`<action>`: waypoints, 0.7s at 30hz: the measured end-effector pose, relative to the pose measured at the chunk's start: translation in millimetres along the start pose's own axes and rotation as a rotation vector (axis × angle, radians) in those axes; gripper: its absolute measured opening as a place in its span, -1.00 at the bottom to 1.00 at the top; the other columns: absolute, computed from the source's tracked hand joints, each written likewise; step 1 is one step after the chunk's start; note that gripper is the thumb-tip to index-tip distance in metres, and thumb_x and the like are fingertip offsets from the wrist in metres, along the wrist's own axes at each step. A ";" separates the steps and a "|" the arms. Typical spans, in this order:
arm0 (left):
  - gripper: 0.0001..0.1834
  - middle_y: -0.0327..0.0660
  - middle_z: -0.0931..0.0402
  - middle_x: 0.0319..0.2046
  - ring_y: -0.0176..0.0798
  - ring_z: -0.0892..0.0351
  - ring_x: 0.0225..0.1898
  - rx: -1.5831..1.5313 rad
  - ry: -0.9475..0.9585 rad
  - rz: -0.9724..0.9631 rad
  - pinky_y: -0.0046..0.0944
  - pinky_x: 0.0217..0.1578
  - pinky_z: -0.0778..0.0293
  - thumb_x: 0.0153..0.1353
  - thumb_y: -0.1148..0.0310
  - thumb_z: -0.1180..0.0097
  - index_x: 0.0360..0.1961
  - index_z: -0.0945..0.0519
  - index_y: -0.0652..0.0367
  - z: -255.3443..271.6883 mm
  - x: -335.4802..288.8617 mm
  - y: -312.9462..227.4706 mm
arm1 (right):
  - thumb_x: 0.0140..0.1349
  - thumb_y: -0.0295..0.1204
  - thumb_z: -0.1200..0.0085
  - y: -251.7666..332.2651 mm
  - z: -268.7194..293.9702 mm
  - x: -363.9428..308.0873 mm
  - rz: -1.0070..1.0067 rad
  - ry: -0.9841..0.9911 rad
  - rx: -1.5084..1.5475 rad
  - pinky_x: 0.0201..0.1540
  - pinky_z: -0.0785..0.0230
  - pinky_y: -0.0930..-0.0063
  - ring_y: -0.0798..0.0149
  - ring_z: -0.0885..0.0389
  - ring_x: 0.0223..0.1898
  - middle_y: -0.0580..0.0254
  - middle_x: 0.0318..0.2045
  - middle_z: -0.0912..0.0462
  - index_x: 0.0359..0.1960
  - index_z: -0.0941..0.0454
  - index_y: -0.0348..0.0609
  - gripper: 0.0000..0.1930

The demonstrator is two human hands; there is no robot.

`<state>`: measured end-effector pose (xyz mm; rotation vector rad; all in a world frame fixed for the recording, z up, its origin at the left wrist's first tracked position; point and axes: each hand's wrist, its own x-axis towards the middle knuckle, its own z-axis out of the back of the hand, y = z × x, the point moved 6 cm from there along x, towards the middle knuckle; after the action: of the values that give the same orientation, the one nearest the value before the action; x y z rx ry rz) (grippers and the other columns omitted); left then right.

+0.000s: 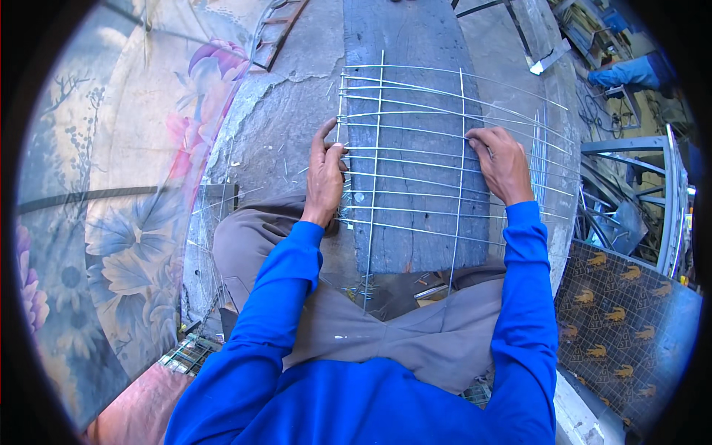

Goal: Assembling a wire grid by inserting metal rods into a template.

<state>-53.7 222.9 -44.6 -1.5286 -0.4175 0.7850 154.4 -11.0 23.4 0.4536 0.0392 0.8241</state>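
A grid of thin metal wires point(376, 149) lies over a dark wooden plank point(411, 245) in front of me. Several wires run crosswise over two long rods, and the upper ones slant and cross each other. My left hand point(323, 178) is closed at the grid's left edge, thumb and fingers around the wire ends by a thin side rod. At the right-hand long rod, the thumb and fingertips of my right hand point(506, 165) pinch a crosswise wire. The exact gripping points are partly hidden by my fingers.
Loose thin rods point(540, 167) lie right of the plank. Further right stand a grey metal frame point(630, 144) and a dark patterned sheet point(615, 326). Flowered fabric point(141, 222) hangs at the left. My bent legs point(259, 237) flank the plank's near end; wire scraps lie about.
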 end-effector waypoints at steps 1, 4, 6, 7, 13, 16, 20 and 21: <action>-0.46 -0.26 -0.40 -0.26 -0.47 -0.31 -0.37 -0.003 -0.001 0.007 -0.38 -0.29 -0.36 0.46 0.32 0.14 0.46 -0.29 0.05 -0.4 0.6 0.8 | 0.36 -0.33 -0.16 0.1 0.4 0.1 -0.009 0.000 0.008 0.01 -0.42 0.11 0.05 -0.67 -0.09 0.20 -0.21 -0.71 -0.14 -0.74 0.06 -0.86; -0.47 -0.29 -0.38 -0.28 -0.47 -0.32 -0.37 -0.004 -0.010 0.012 -0.38 -0.29 -0.36 0.46 0.34 0.09 0.43 -0.31 0.06 -0.8 1.2 1.8 | 0.35 -0.34 -0.17 -0.5 -1.1 0.3 -0.009 -0.009 0.021 -0.02 -0.44 0.11 0.03 -0.67 -0.11 0.17 -0.22 -0.70 -0.15 -0.74 0.04 -0.86; -0.48 -0.30 -0.37 -0.28 -0.47 -0.32 -0.36 -0.002 -0.016 0.011 -0.38 -0.29 -0.36 0.45 0.34 0.07 0.42 -0.31 0.06 -2.3 0.8 1.0 | 0.34 -0.35 -0.18 -0.9 -1.1 0.2 -0.001 -0.017 0.023 -0.03 -0.46 0.10 0.02 -0.67 -0.12 0.15 -0.22 -0.70 -0.15 -0.74 0.03 -0.86; -0.49 -0.30 -0.37 -0.28 -0.48 -0.32 -0.36 0.005 -0.026 0.020 -0.38 -0.30 -0.36 0.45 0.34 0.06 0.40 -0.31 0.06 -3.1 0.2 0.1 | 0.34 -0.35 -0.18 -0.8 -0.5 -0.2 -0.001 -0.022 0.031 -0.03 -0.46 0.10 0.02 -0.67 -0.12 0.14 -0.23 -0.70 -0.15 -0.74 0.03 -0.86; -0.53 -0.31 -0.35 -0.29 -0.49 -0.29 -0.37 0.004 -0.032 0.022 -0.39 -0.31 -0.35 0.46 0.35 0.04 0.36 -0.31 0.07 -3.1 1.2 2.8 | 0.35 -0.35 -0.17 -0.5 -1.4 0.7 -0.014 -0.029 0.038 0.00 -0.46 0.10 0.00 -0.67 -0.13 0.13 -0.25 -0.69 -0.15 -0.73 0.03 -0.86; -0.55 -0.30 -0.36 -0.29 -0.48 -0.31 -0.37 0.024 -0.040 0.009 -0.39 -0.32 -0.36 0.46 0.35 0.04 0.34 -0.32 0.07 -0.8 1.6 3.7 | 0.35 -0.35 -0.16 -0.6 -1.7 0.8 -0.006 -0.025 0.036 0.01 -0.45 0.10 -0.01 -0.66 -0.13 0.12 -0.25 -0.69 -0.16 -0.73 0.03 -0.86; -0.57 -0.27 -0.39 -0.27 -0.46 -0.36 -0.34 0.041 -0.053 0.013 -0.37 -0.29 -0.38 0.46 0.33 0.02 0.31 -0.33 0.07 -2.0 -0.2 4.3 | 0.35 -0.35 -0.15 -3.0 -1.8 -0.1 0.002 -0.024 0.033 0.01 -0.44 0.10 0.00 -0.66 -0.12 0.13 -0.25 -0.69 -0.16 -0.73 0.04 -0.86; -0.57 -0.26 -0.40 -0.27 -0.46 -0.37 -0.33 0.030 -0.055 0.013 -0.36 -0.28 -0.39 0.46 0.32 0.01 0.31 -0.33 0.07 -1.9 -0.3 3.8 | 0.35 -0.35 -0.15 -2.3 -1.6 0.2 0.005 -0.026 0.035 0.01 -0.44 0.10 0.00 -0.66 -0.12 0.13 -0.25 -0.69 -0.16 -0.73 0.04 -0.86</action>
<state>-53.4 220.8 -48.2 -1.4858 -0.4354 0.8410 155.8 -11.6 21.0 0.4971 0.0284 0.8236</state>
